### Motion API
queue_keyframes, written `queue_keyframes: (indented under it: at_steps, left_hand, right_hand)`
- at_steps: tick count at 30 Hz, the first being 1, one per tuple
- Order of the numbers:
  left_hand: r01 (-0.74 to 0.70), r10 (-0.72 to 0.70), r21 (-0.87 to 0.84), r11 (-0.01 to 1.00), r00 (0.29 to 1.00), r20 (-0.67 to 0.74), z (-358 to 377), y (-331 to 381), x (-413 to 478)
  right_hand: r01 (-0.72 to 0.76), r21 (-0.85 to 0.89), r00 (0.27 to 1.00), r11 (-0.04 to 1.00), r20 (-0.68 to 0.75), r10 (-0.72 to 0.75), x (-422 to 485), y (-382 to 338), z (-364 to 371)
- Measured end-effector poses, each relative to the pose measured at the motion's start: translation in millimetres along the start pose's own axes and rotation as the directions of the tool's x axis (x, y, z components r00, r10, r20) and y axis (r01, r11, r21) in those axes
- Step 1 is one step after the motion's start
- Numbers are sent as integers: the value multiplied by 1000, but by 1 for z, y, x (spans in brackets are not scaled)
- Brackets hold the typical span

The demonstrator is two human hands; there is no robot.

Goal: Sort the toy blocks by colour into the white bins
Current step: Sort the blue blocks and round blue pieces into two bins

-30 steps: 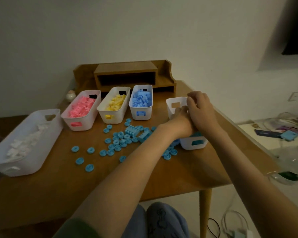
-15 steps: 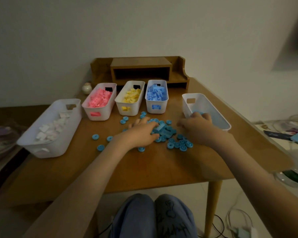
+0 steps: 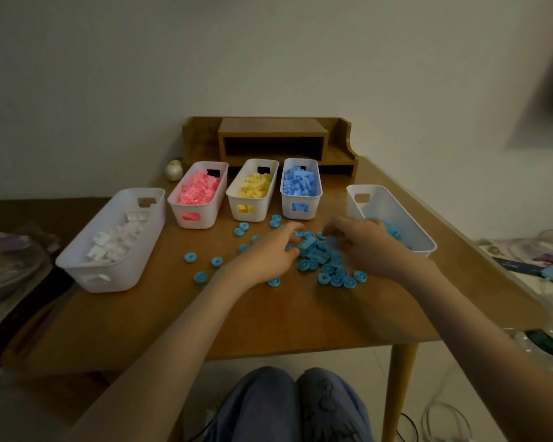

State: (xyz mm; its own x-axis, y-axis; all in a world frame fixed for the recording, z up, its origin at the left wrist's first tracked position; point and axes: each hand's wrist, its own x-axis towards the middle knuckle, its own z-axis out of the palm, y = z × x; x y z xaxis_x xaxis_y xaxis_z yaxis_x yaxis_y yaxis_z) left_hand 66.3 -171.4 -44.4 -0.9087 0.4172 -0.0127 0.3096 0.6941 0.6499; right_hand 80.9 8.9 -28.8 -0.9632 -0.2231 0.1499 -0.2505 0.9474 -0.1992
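As my left hand [image 3: 268, 250] and right hand [image 3: 367, 247] crowd turquoise blocks [image 3: 316, 253] beside the rightmost bin [image 3: 409, 218], grip unclear, I'd scoop them in next.

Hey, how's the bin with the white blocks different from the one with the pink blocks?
The white-block bin is clearly longer and wider than the pink-block bin. Its white blocks lie in a low layer well below the rim, while the pink blocks are heaped near theirs. It sits angled at the left end; the pink-block bin stands in the back row. Both are white plastic with cut-out handles.
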Motion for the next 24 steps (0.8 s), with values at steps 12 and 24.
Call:
queue_keyframes:
  at_steps: [12, 24]
  left_hand:
    - [6, -22, -180, 984, 996, -84, -19, -10, -23]
    - [137, -116, 202, 970, 987, -111, -29, -48, -6]
  right_hand:
    - [-211, 965, 945, 159, 243, -218, 18, -24, 20]
    - [53, 813, 863, 580, -330, 383, 106, -22, 29]
